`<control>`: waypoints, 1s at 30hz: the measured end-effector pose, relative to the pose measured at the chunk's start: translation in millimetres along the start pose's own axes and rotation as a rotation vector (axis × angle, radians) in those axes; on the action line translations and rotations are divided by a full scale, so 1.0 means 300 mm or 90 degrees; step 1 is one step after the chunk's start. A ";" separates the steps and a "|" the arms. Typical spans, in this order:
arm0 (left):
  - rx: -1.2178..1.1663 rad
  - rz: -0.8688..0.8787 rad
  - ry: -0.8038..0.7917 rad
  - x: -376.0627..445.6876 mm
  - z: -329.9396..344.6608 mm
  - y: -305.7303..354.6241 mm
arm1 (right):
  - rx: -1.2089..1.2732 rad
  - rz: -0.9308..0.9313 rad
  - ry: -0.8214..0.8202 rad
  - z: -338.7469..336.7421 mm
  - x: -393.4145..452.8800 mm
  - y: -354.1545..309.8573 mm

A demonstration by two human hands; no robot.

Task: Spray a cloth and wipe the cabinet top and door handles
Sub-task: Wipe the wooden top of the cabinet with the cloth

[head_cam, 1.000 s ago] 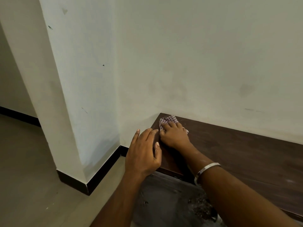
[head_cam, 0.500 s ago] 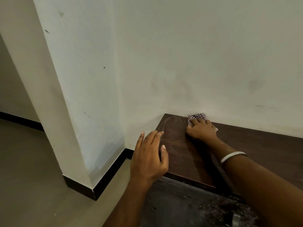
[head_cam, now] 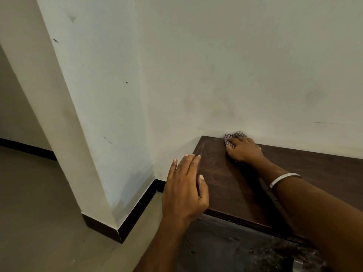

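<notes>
A dark brown wooden cabinet top [head_cam: 314,169] runs along the white wall. Wet wipe streaks show near its left end. A checked red and white cloth [head_cam: 230,138] lies bunched at the back of the top, against the wall. My right hand [head_cam: 244,151] covers most of it, fingers curled over it and pressing it down. A metal bangle sits on that wrist. My left hand [head_cam: 184,187] rests flat on the cabinet's left edge, fingers straight, holding nothing. No spray bottle is in view.
The cabinet's dark, scuffed front [head_cam: 225,250] drops below the top; a small metal part [head_cam: 297,266] shows at the bottom edge. A white pillar [head_cam: 94,114] with black skirting stands to the left. Grey floor [head_cam: 39,213] lies beside it.
My right hand has slid the cloth from the top's left corner rightwards along the back edge by the wall. My left hand has stayed on the cabinet's left edge.
</notes>
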State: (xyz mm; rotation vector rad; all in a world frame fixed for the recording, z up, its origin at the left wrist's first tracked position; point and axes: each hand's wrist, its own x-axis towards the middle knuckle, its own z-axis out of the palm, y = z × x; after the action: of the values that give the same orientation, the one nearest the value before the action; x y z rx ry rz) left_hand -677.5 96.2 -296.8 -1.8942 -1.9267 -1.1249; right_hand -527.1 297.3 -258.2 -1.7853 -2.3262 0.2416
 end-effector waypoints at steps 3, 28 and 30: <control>0.006 0.002 -0.012 0.001 0.002 0.005 | -0.002 0.030 0.000 0.007 0.011 -0.007; 0.016 -0.010 -0.036 0.001 0.000 0.002 | -0.002 -0.195 -0.025 0.069 -0.050 -0.251; 0.028 -0.015 -0.043 0.003 0.000 0.001 | 0.009 -0.250 -0.025 0.077 -0.113 -0.281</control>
State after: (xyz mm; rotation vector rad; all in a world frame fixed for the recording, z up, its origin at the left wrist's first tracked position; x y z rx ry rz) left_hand -677.3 97.0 -296.1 -1.9155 -1.9972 -1.0286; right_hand -603.3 242.6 -261.5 -1.2876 -2.6283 0.2307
